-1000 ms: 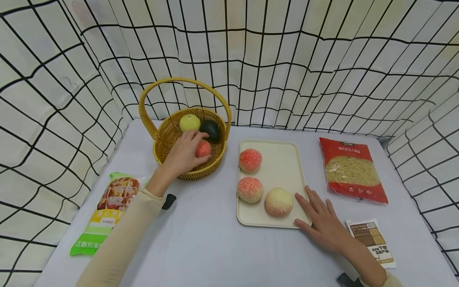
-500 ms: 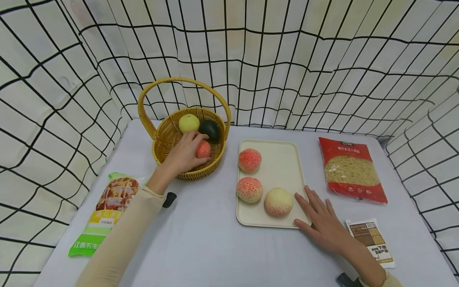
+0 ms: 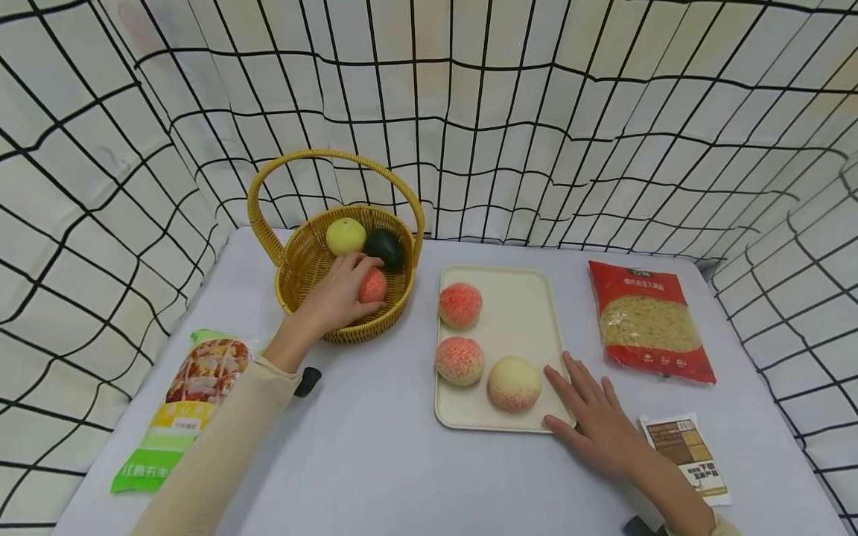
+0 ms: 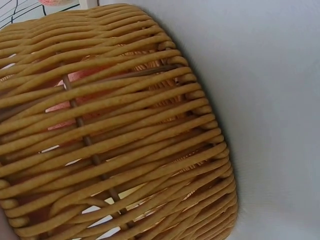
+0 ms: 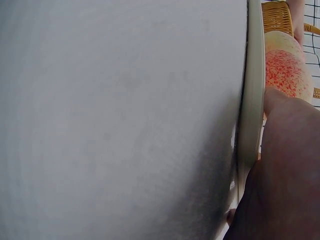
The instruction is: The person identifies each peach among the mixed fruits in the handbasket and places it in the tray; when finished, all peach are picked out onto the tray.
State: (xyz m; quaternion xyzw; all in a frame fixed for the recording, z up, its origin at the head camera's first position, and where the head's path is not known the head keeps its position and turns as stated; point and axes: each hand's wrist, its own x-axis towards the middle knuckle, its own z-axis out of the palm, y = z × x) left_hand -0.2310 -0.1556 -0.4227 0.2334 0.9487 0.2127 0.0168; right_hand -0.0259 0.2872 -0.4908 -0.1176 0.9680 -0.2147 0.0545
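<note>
In the head view, my left hand reaches into the yellow wicker basket and grips a red speckled peach, thumb on its near side and fingers over the far side. Beside that peach lie a yellow-green round fruit and a dark green avocado-like fruit. My right hand rests with spread, straight fingers on the right edge of a cream tray. On the tray sit two red speckled peaches and a paler one. The left wrist view is filled by the basket's woven wall.
A green food packet lies at the left, partly under the left sleeve. To the tray's right lies a red pasta bag, with a small brown-and-white packet nearer. Black netting over white sheeting walls the table's back and sides.
The head view has shifted slightly, so everything appears a little further left and lower. Both hands keep their places: the left on the peach in the basket, the right at the tray's edge.
</note>
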